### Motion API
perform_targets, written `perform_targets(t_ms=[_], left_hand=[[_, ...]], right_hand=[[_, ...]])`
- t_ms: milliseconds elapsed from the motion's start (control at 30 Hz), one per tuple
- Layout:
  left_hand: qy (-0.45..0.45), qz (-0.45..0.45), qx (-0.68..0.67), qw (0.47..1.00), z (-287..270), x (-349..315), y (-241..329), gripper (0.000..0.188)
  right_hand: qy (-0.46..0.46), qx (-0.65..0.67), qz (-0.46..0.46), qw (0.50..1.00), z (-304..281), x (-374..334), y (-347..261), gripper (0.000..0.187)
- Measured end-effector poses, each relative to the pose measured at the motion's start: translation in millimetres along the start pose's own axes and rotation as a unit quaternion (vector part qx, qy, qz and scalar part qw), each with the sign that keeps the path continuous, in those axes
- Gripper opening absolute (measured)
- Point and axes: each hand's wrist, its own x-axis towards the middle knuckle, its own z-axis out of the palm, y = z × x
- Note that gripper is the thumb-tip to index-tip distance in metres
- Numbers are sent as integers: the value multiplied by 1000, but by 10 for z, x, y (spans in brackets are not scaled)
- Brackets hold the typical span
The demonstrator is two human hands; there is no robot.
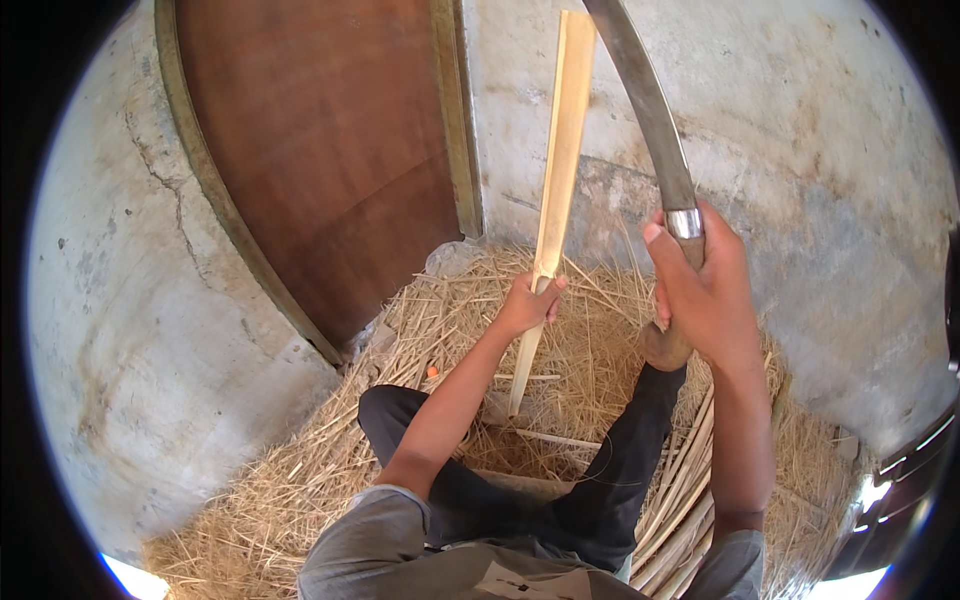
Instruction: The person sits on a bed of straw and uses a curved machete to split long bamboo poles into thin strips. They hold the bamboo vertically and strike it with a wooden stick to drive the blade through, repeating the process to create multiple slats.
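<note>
A split length of bamboo [563, 150], pale yellow with a hollow inner face, stands nearly upright in front of me. My left hand [533, 305] is closed round it below the middle, and its lower end hangs above the straw. In my right hand [708, 290] is a machete [648, 95], gripped by its brown wooden handle, which hooks at the bottom below a shiny metal collar. The curved grey blade points up and leans left, its tip cut off by the top of the view. Blade and bamboo come near each other at the top; I cannot tell whether they touch.
Straw and bamboo shavings [420, 330] cover the floor. A bundle of long split bamboo strips [675, 510] lies beside my right leg. A brown door [320, 150] in a wooden frame stands ahead left, between stained plaster walls [800, 150]. A small orange object [432, 372] lies in the straw.
</note>
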Motion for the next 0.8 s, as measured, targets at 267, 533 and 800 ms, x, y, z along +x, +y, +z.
perform_targets(t_ms=[267, 533, 800], left_hand=[[-29, 5, -10, 1000, -7, 0, 35, 34], [-12, 1, -26, 1000, 6, 15, 3, 32], [-3, -11, -19, 1000, 46, 0, 68, 33]], right_hand=[[30, -46, -60, 997, -34, -42, 8, 21], [4, -53, -12, 999, -140, -36, -6, 21], [51, -73, -71, 993, -99, 11, -128, 21]])
